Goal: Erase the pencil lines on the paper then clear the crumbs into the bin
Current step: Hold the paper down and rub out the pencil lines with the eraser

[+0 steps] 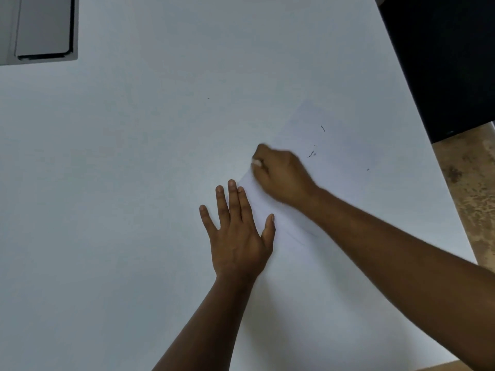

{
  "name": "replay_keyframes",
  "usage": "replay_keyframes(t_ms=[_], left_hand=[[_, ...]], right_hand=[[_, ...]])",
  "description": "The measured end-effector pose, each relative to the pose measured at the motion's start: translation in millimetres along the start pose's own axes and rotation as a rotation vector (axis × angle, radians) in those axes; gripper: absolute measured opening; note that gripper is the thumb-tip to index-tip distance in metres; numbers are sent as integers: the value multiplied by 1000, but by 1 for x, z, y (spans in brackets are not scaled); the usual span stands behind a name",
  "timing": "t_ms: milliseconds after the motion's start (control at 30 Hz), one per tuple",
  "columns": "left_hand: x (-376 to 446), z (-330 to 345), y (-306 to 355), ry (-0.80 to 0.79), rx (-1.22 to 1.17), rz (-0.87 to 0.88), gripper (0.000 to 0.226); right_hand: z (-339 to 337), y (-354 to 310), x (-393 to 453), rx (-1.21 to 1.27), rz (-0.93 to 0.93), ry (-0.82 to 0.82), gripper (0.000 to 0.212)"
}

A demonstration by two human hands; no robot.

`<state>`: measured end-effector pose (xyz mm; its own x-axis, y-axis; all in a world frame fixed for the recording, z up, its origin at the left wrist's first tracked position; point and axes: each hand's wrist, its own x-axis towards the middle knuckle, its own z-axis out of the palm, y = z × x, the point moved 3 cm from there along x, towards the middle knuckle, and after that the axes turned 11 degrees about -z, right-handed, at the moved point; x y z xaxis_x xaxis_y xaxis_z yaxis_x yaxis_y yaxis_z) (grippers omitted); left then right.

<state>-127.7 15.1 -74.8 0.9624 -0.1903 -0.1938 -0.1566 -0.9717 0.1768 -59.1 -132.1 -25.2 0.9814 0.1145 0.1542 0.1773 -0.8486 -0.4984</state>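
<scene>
Head view looks down on a wide white tabletop (120, 170), and the white sheet of paper (334, 199) lies on its right half, turned at an angle so one corner points away from me. It is so close in tone to the table that only its faint edges set it apart. A few weak grey pencil lines (302, 236) remain near my right forearm, curved and thin. Small dark eraser crumbs (310, 154) are scattered on the far part of the sheet, just beyond my right knuckles, with a few more strays further right.

My left hand (238, 236) lies flat, fingers straight and spread, pressing down the sheet's left edge; the thumb rests on the paper, the smaller fingers on the table. My right hand (281, 178) is curled tightly around a small white eraser (256, 163), only its tip showing past my fingers, and that tip touches the paper near its left edge. The hand is slightly blurred.

At the far left corner sits a grey rectangular box with a dark rim (45, 28); I cannot tell what is in it. Beyond the table's right edge are a black panel (442, 62) and mottled brown floor (471, 196).
</scene>
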Motion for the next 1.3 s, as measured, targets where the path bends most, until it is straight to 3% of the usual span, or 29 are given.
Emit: replay_keyframes(t_ms=[100,233,333,433,600,700,800,1067,1200,1300], left_hand=[[0,1,0,2,-1,2,84],[0,0,0,-12,16,-7,84],[0,-1,1,-27,15,-9,85],[0,-1,0,-19,11,-4,84],[-1,-1,0,30,-11,5,84],[-1,-1,0,30,-2,10,83],[0,0,1,16,13,0,83],[-1,-2,-2,55,-71,18,78],[-2,-9,-16,110,-261,-26,70],[-1,-9,-32,123,-160,-44,75]], right_hand=[[8,-8,-6,-43,-68,-41,16],[-12,32,18,-218,72,27,16],[-26,53,26,-216,188,68,13],[-22,35,20,-124,159,94,17],[13,-26,-8,-35,-41,-176,16],[7,-1,5,-252,-69,-53,16],[-14,30,24,-332,20,67,15],[-4,-7,-24,123,228,218,13],[11,-28,-53,222,297,179,15],[16,-30,-54,240,307,120,20]])
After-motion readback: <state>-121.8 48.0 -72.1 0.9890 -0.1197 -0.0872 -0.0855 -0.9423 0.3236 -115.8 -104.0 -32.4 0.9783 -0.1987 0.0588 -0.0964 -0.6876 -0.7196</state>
